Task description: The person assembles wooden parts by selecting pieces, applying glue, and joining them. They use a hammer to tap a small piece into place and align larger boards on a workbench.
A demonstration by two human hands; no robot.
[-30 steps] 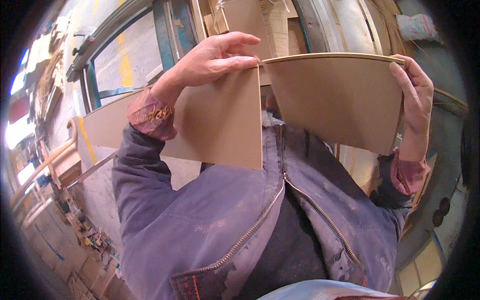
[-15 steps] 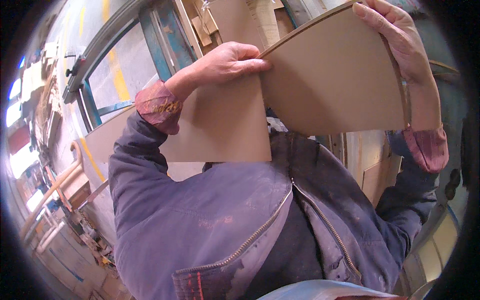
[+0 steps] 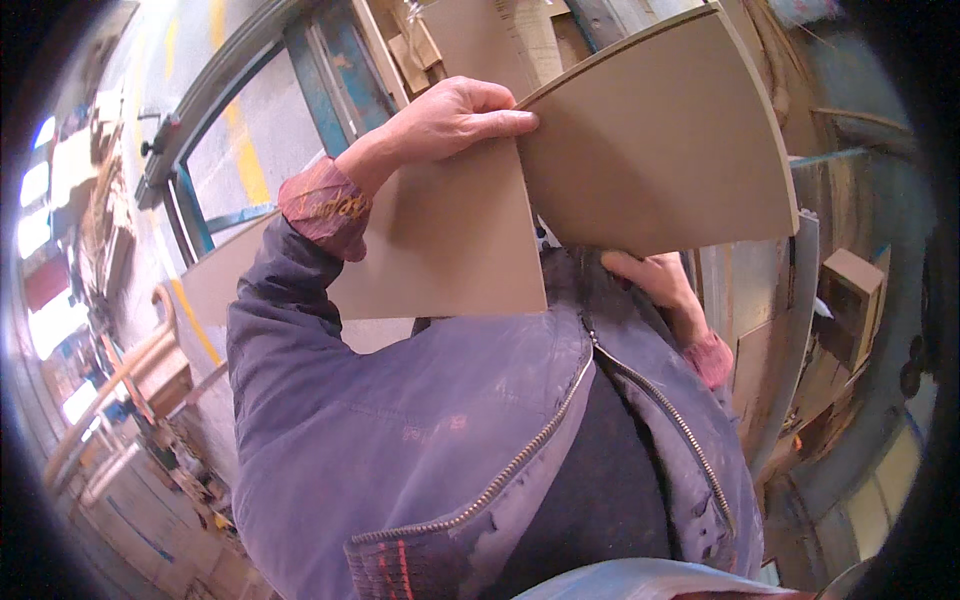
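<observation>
My left hand (image 3: pixel 465 118) grips the upper left corner of a thin tan board (image 3: pixel 660 140), its thumb lying over the near face. The board is tilted, and its far edge slants up to the right. A second flat tan board (image 3: pixel 450 240) lies beneath my left wrist and forearm; whether the left hand touches it too cannot be made out. Below the lower edge of the raised board, close to my jacket, is my right hand (image 3: pixel 660 285). Its thumb points left along that edge, and the other fingers are hidden.
A blue and grey machine frame (image 3: pixel 335 85) runs along the far left. Beyond the boards are wood offcuts (image 3: pixel 415 60). A wooden block (image 3: pixel 850 295) sits at the right, and a curved wooden rail (image 3: pixel 120 365) stands at the left.
My right hand has left the raised board's far right corner and come down to its lower edge near my body. The left hand keeps its hold, and the board has shifted slightly.
</observation>
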